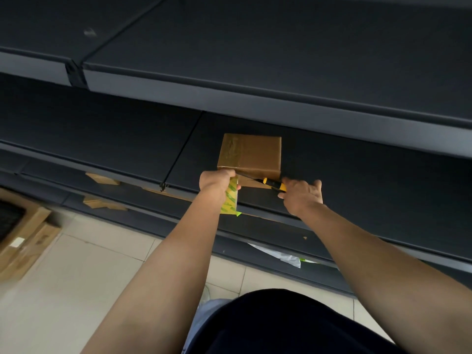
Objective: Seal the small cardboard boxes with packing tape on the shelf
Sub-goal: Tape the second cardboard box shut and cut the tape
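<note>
From the head camera, a dark grey metal shelf [357,180] runs across the frame, and a second dark shelf board [255,60] overhangs it just above and behind the work. On a lower level to the left lie flat scraps of brown cardboard [103,178], and crumpled white plastic [278,256] shows lower down to the right. Large brown cardboard cartons [28,241] stand on the pale tiled floor [89,264] at the far left.

The small brown cardboard box [251,154] sits on the shelf near its front edge. Its flaps are closed, with glossy clear tape over the left part of its top; its contents are hidden. The left hand [217,180] is at the box's near left corner and grasps a roll of packing tape with yellow-green print [231,198], which hangs below the shelf edge. The right hand [302,195], just right of the box, clenches a yellow and black utility knife [274,184]. The blade lies along the box's near face and points towards the left hand.
</note>
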A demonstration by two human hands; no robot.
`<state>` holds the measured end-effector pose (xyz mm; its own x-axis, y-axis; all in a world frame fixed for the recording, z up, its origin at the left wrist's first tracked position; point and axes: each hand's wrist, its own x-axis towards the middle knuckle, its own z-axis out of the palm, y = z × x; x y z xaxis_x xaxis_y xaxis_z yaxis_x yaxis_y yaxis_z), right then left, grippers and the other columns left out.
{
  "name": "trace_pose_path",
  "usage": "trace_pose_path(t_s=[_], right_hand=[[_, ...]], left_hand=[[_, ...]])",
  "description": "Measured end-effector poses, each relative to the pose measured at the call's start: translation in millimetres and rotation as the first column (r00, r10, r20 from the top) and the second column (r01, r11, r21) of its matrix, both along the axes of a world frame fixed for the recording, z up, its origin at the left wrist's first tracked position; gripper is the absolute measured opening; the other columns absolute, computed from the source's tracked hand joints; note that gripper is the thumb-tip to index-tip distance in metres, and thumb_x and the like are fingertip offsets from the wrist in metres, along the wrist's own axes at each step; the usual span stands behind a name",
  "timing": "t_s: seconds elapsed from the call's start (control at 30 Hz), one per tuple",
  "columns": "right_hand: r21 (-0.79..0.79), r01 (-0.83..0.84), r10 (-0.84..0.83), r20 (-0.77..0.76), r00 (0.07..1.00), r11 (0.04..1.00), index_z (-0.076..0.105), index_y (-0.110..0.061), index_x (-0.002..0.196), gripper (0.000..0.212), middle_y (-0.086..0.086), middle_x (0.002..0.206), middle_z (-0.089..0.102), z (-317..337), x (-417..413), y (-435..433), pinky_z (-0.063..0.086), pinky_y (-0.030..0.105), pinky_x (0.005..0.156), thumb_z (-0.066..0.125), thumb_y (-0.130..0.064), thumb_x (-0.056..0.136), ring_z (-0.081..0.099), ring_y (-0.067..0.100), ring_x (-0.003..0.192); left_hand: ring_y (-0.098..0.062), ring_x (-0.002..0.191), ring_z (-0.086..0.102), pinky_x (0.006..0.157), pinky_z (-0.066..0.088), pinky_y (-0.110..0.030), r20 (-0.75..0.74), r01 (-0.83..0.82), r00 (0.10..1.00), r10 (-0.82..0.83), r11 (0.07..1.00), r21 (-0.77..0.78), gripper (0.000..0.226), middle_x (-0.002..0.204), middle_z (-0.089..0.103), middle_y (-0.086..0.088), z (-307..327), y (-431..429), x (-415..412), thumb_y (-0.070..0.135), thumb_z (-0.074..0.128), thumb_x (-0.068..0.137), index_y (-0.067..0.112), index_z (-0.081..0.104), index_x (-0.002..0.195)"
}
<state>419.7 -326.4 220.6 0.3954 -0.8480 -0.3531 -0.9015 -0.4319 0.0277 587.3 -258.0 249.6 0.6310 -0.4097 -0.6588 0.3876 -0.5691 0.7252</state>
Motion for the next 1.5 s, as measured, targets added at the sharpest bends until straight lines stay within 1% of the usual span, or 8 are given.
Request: trace_pose_path(t_s=[0.37,0.53,0.73,0.97,1.07,1.17,1.3,1.5], right_hand=[[0.005,0.071,-0.070,-0.045,0.997,0.997,0.052,-0.026,0.117,0.020,0.004,0.116,0.064,-10,-14,0,0.028,0.042,0.096,0.044,-0.024,0.099,0.057,0.027,0.110],[-0.002,0.175,-0.175,0.010,0.984,0.984,0.048,-0.020,0.118,0.024,0.008,0.114,0.064,-15,-32,10,0.029,0.041,0.097,0.044,-0.032,0.098,0.059,0.031,0.109],[-0.053,0.296,-0.298,-0.029,0.954,0.954,0.042,-0.015,0.127,0.043,0.013,0.128,0.050,-17,-11,15,0.030,0.044,0.100,0.049,-0.043,0.094,0.047,0.032,0.119],[0.062,0.392,-0.393,0.005,0.920,0.918,0.039,-0.012,0.134,0.069,0.014,0.135,0.044,-6,19,11,0.032,0.043,0.100,0.055,-0.059,0.086,0.041,0.033,0.125],[-0.066,0.312,-0.285,0.258,0.923,0.948,0.037,-0.015,0.138,0.054,0.014,0.140,0.036,10,40,12,0.032,0.044,0.101,0.052,-0.041,0.093,0.035,0.034,0.126],[-0.091,0.048,-0.002,0.453,0.892,0.995,0.028,-0.029,0.148,0.053,0.007,0.154,0.019,31,77,9,0.028,0.046,0.109,0.045,-0.037,0.098,0.019,0.033,0.138],[0.071,-0.201,0.168,0.330,0.929,0.977,0.018,-0.046,0.149,0.052,-0.009,0.161,-0.001,36,114,3,0.005,0.049,0.119,0.037,-0.046,0.100,-0.008,0.030,0.147],[0.007,-0.229,0.216,0.311,0.925,0.973,0.028,-0.046,0.145,0.052,-0.009,0.160,0.010,27,133,-3,-0.002,0.050,0.118,0.047,-0.043,0.097,-0.004,0.027,0.148]], left_hand=[[-0.016,0.040,0.062,0.050,0.053,-0.027,0.128,0.102,0.986,-0.108,0.993,0.055,0.010,0.063,0.063,-0.009,0,4,6,0.010,0.068,0.083,0.003,0.060,0.081],[-0.016,0.033,0.058,0.059,0.056,-0.034,0.062,0.024,0.998,-0.023,1.000,-0.012,0.011,0.063,0.061,-0.009,-5,5,17,0.003,0.065,0.085,0.002,0.057,0.077],[-0.015,0.030,0.056,0.044,0.051,-0.027,0.024,0.013,1.000,-0.012,1.000,-0.024,0.010,0.066,0.061,-0.011,-4,4,17,0.010,0.063,0.088,0.001,0.059,0.089],[-0.018,0.028,0.055,0.031,0.047,-0.027,-0.073,-0.007,0.997,0.004,0.999,-0.049,0.022,0.070,0.060,-0.018,-1,2,16,0.000,0.064,0.084,-0.008,0.059,0.104],[-0.019,0.027,0.055,0.030,0.045,-0.026,-0.096,-0.011,0.995,0.007,0.999,-0.045,0.025,0.072,0.061,-0.020,-1,2,17,0.000,0.063,0.085,-0.009,0.060,0.108],[-0.019,0.029,0.056,0.030,0.046,-0.026,-0.101,-0.004,0.995,-0.001,0.999,-0.045,0.026,0.072,0.061,-0.020,1,4,19,0.000,0.063,0.085,-0.009,0.060,0.108],[-0.027,0.049,0.064,0.040,0.054,-0.031,-0.127,0.003,0.992,-0.014,0.996,-0.086,0.025,0.079,0.065,-0.019,4,10,29,0.000,0.061,0.085,-0.007,0.060,0.110],[-0.023,0.034,0.060,0.038,0.054,-0.033,-0.064,0.052,0.997,-0.054,0.998,-0.032,0.021,0.072,0.063,-0.019,7,12,45,-0.003,0.058,0.086,-0.008,0.059,0.106]])
